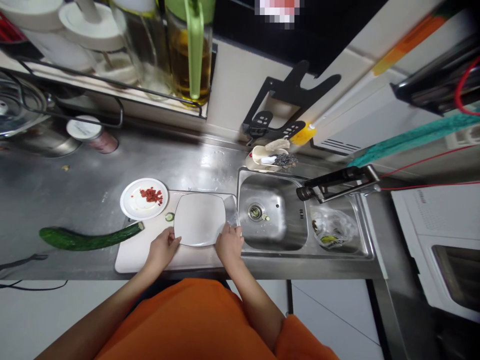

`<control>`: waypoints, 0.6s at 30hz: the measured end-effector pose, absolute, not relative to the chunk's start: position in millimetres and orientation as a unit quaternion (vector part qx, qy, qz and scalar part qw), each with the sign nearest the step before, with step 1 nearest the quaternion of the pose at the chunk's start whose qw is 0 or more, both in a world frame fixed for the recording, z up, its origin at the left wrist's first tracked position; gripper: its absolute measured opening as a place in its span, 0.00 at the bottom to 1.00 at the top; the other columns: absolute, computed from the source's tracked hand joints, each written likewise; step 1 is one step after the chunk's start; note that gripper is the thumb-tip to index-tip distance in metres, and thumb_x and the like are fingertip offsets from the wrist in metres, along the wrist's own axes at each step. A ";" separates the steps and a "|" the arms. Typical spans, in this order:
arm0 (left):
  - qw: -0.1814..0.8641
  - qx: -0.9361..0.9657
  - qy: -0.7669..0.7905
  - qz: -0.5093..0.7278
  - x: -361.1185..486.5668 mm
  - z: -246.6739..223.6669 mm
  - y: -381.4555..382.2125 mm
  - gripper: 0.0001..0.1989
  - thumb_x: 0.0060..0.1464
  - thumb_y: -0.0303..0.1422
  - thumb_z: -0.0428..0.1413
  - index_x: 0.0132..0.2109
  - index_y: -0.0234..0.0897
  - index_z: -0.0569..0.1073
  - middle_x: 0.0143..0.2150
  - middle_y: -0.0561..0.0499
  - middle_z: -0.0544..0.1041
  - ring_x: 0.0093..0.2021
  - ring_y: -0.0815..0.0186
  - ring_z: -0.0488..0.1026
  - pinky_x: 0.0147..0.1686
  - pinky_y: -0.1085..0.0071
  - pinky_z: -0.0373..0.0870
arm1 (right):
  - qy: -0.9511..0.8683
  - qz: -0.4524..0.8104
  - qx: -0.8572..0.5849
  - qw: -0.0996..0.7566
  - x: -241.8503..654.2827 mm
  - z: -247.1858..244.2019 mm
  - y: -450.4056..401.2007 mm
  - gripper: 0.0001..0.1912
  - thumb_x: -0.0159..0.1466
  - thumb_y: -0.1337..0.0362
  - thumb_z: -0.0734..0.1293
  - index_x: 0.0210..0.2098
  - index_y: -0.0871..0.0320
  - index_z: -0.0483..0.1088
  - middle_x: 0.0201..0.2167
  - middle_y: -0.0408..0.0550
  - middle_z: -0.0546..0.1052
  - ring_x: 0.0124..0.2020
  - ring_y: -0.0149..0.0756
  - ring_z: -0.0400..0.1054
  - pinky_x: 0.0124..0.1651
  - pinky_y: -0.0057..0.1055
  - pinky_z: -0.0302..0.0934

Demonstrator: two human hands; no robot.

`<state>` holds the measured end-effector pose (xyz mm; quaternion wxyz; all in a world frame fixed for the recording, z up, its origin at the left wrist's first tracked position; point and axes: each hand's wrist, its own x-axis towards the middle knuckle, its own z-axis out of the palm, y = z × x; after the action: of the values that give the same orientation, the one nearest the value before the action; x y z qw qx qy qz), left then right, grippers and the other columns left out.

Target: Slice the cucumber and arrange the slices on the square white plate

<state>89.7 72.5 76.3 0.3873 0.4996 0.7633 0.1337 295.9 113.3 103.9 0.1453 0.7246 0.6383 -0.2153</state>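
At a steel counter, we see a white square plate held over the right part of a pale cutting board, just left of the sink. The left hand pinches its near left edge between thumb and bent fingers; the right hand closes thumb and curled fingers about its near right corner. We cannot tell whether the underside of the plate touches the board. Along its right edge lies a clear, shiny flat piece (perhaps a blade, though too much is covered for us to be sure). To the left of the plate we note a small cucumber slice on the board and, beyond it, a round white plate bearing chopped red bits, overlapping the board's far left corner. A long green cucumber lies farther left, its cut end reaching over the board. In the sink, we find pale green slices beside the drain.
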 end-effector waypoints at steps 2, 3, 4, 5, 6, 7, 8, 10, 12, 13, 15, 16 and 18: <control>0.402 0.496 0.758 0.131 85.0 77.0 73.3 0.11 0.50 0.42 0.51 0.35 0.40 0.68 0.28 0.54 0.74 0.29 0.65 0.73 0.33 0.72 0.65 | 0.636 -0.206 0.728 0.149 294.6 104.0 113.7 0.16 0.63 0.70 0.58 0.49 0.63 0.66 0.45 0.61 0.71 0.51 0.49 0.56 0.42 0.38 0.54; 0.402 0.494 0.760 0.132 81.5 77.5 74.4 0.13 0.50 0.43 0.51 0.37 0.40 0.69 0.29 0.54 0.75 0.31 0.65 0.73 0.33 0.72 0.65 | 0.637 -0.201 0.729 0.149 294.4 104.1 113.9 0.15 0.63 0.69 0.58 0.49 0.63 0.66 0.45 0.61 0.71 0.51 0.49 0.56 0.42 0.38 0.54; 0.394 0.491 0.765 0.135 77.2 78.1 76.1 0.15 0.51 0.44 0.51 0.39 0.39 0.71 0.30 0.53 0.76 0.32 0.64 0.74 0.34 0.72 0.65 | 0.639 -0.196 0.729 0.148 294.4 104.3 114.1 0.15 0.63 0.69 0.58 0.48 0.63 0.67 0.46 0.61 0.71 0.51 0.49 0.56 0.42 0.38 0.54; 0.378 0.490 0.773 0.140 72.5 78.4 78.6 0.17 0.51 0.45 0.50 0.42 0.39 0.72 0.31 0.52 0.77 0.33 0.64 0.74 0.35 0.72 0.66 | 0.642 -0.191 0.728 0.147 294.7 104.5 114.3 0.14 0.63 0.69 0.58 0.47 0.63 0.67 0.46 0.60 0.70 0.50 0.49 0.56 0.42 0.38 0.54; 0.355 0.492 0.781 0.147 67.8 78.2 81.6 0.19 0.52 0.45 0.49 0.45 0.38 0.72 0.32 0.51 0.77 0.34 0.63 0.74 0.36 0.71 0.66 | 0.643 -0.188 0.728 0.146 295.1 104.8 114.4 0.14 0.63 0.69 0.58 0.47 0.62 0.67 0.46 0.60 0.70 0.50 0.49 0.56 0.42 0.38 0.54; 0.327 0.501 0.786 0.152 63.3 77.5 85.3 0.20 0.53 0.44 0.48 0.47 0.37 0.72 0.33 0.50 0.78 0.35 0.62 0.74 0.37 0.71 0.66 | 0.644 -0.186 0.728 0.145 295.5 105.2 114.3 0.14 0.63 0.68 0.58 0.47 0.62 0.68 0.46 0.60 0.70 0.50 0.49 0.56 0.42 0.38 0.54; 0.299 0.517 0.787 0.155 59.3 76.1 89.2 0.21 0.54 0.43 0.48 0.49 0.36 0.72 0.34 0.49 0.78 0.36 0.62 0.74 0.38 0.70 0.66 | 0.645 -0.183 0.728 0.144 295.9 105.8 114.3 0.14 0.64 0.68 0.58 0.47 0.62 0.68 0.45 0.59 0.70 0.50 0.49 0.56 0.42 0.38 0.54; 0.248 0.556 0.779 0.149 54.1 71.5 97.1 0.21 0.55 0.40 0.46 0.49 0.35 0.72 0.36 0.46 0.78 0.37 0.59 0.74 0.40 0.68 0.67 | 0.647 -0.178 0.727 0.144 296.5 107.2 113.9 0.15 0.64 0.68 0.58 0.48 0.61 0.68 0.45 0.59 0.70 0.49 0.49 0.56 0.41 0.37 0.54; 0.211 0.586 0.770 0.139 52.3 65.3 103.0 0.20 0.55 0.38 0.46 0.49 0.33 0.73 0.39 0.42 0.77 0.39 0.57 0.73 0.42 0.65 0.66 | 0.650 -0.174 0.725 0.144 297.0 108.8 113.2 0.15 0.63 0.68 0.58 0.48 0.61 0.68 0.45 0.59 0.70 0.49 0.49 0.56 0.40 0.37 0.54; 0.200 0.595 0.767 0.136 52.4 62.2 104.8 0.20 0.55 0.37 0.45 0.49 0.33 0.73 0.40 0.41 0.77 0.40 0.57 0.73 0.43 0.64 0.66 | 0.652 -0.172 0.724 0.144 297.2 109.4 112.8 0.15 0.63 0.68 0.58 0.49 0.61 0.68 0.45 0.59 0.70 0.49 0.49 0.56 0.40 0.37 0.54; 0.190 0.603 0.762 0.138 53.4 56.9 106.4 0.20 0.56 0.36 0.45 0.49 0.32 0.74 0.41 0.40 0.77 0.41 0.56 0.73 0.45 0.63 0.66 | 0.656 -0.168 0.722 0.143 297.5 109.9 111.8 0.15 0.63 0.68 0.58 0.49 0.60 0.68 0.44 0.59 0.70 0.49 0.49 0.56 0.40 0.37 0.54; 0.189 0.605 0.761 0.140 54.0 55.2 106.5 0.19 0.56 0.36 0.45 0.48 0.33 0.74 0.41 0.40 0.77 0.41 0.56 0.73 0.45 0.63 0.66 | 0.659 -0.166 0.720 0.140 297.7 109.8 111.3 0.16 0.63 0.68 0.58 0.49 0.60 0.68 0.44 0.59 0.70 0.49 0.49 0.56 0.40 0.37 0.55; 0.189 0.603 0.760 0.149 54.9 53.8 106.1 0.19 0.55 0.36 0.46 0.47 0.33 0.74 0.41 0.41 0.77 0.41 0.57 0.73 0.45 0.64 0.66 | 0.665 -0.161 0.717 0.133 297.9 109.3 110.1 0.16 0.63 0.69 0.58 0.49 0.60 0.68 0.44 0.59 0.70 0.48 0.49 0.57 0.40 0.37 0.55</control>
<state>54.9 106.1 53.8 0.1888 0.6033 0.7604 0.1491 297.9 110.1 109.3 0.1328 0.7174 0.6646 -0.1610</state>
